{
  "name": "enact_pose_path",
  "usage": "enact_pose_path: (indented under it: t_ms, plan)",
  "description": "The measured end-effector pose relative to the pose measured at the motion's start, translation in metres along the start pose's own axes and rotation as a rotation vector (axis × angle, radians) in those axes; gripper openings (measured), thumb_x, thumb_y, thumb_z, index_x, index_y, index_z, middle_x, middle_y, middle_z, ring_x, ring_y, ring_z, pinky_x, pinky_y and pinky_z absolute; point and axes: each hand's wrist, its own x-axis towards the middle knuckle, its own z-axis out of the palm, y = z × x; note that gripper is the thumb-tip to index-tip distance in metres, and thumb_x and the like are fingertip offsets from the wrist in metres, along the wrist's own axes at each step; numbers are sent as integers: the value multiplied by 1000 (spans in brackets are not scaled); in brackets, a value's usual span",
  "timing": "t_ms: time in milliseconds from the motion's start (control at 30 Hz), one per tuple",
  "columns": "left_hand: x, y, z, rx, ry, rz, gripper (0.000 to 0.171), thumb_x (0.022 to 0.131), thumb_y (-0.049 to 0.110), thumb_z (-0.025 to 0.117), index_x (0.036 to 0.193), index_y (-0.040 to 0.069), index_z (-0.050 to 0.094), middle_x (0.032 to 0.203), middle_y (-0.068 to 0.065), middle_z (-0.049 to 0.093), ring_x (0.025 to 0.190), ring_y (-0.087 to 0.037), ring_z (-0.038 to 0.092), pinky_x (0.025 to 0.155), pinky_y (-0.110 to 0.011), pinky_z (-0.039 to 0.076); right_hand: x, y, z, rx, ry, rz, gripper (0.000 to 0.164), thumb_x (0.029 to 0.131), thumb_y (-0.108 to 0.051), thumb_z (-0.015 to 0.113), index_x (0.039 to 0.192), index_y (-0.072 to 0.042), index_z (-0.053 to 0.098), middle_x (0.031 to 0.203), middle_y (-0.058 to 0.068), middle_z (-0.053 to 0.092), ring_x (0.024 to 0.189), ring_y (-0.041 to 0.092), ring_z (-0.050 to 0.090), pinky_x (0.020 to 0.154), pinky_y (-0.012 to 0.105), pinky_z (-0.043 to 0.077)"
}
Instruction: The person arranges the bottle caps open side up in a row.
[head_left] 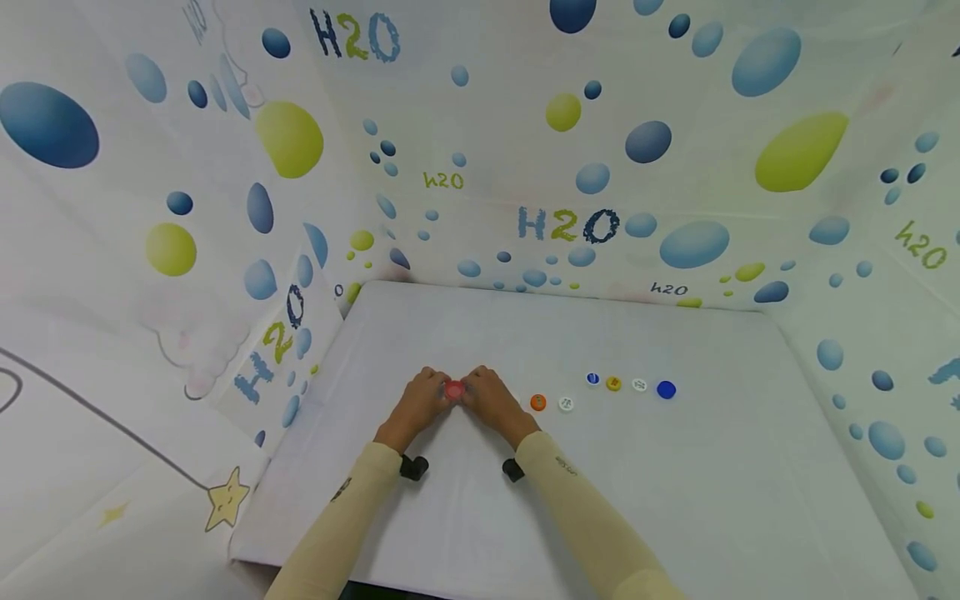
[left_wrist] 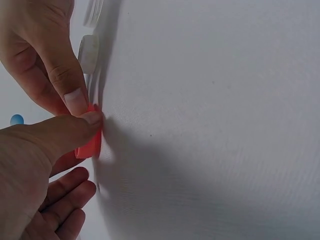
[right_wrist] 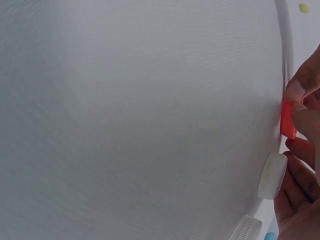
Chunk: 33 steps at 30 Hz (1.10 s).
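A red bottle cap (head_left: 454, 390) sits at the white table, between my two hands. My left hand (head_left: 423, 402) pinches it from the left, thumb on its near side in the left wrist view. From the other side my right hand (head_left: 491, 402) grips the same cap, its thumb (left_wrist: 76, 101) right beside the left thumb. Close by the right hand stands a white cap (right_wrist: 273, 176), with a ridged whitish cap (right_wrist: 246, 229) beyond it. In the head view the right hand covers part of this stretch of the row.
Rightward along the table (head_left: 675, 483) lie an orange cap (head_left: 538, 402) and a white cap (head_left: 566, 404). Farther right are a blue-and-white cap (head_left: 592, 378), a yellow cap (head_left: 613, 383), another white cap (head_left: 639, 385) and a blue cap (head_left: 666, 389). Printed sheets surround the table.
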Motion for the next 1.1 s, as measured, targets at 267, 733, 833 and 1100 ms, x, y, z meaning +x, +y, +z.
enact_pose_path:
  t_ms: [267, 733, 833, 1100]
  plan:
    - [-1, 2, -1, -4, 0, -11, 37, 96, 18, 79, 125, -3, 69, 122, -20, 62, 114, -37, 63, 102, -51, 52, 0, -1, 1, -44, 17, -26, 26, 104, -19, 68, 123, -2, 75, 123, 15, 68, 116, 31, 63, 105, 41, 51]
    - [1, 6, -2, -15, -29, -39, 51, 94, 24, 80, 132, -6, 64, 129, -24, 59, 117, -38, 61, 104, -51, 53, -4, 3, -10, 17, 19, 51, 39, 102, -21, 71, 136, -1, 67, 133, 15, 63, 126, 31, 59, 112, 41, 47]
    - [2, 10, -2, -43, -31, -40, 52, 93, 22, 80, 134, -6, 63, 129, -23, 58, 115, -37, 61, 101, -50, 55, -6, 5, -14, 15, 8, 72, 44, 103, -27, 72, 138, -3, 66, 137, 15, 61, 128, 31, 58, 113, 42, 47]
    - [7, 20, 2, -123, -44, -57, 54, 93, 24, 82, 138, -1, 62, 133, -19, 56, 113, -33, 59, 97, -46, 56, -14, 19, -22, -8, 32, 87, 48, 102, -33, 72, 139, -3, 65, 140, 15, 60, 133, 32, 56, 116, 43, 44]
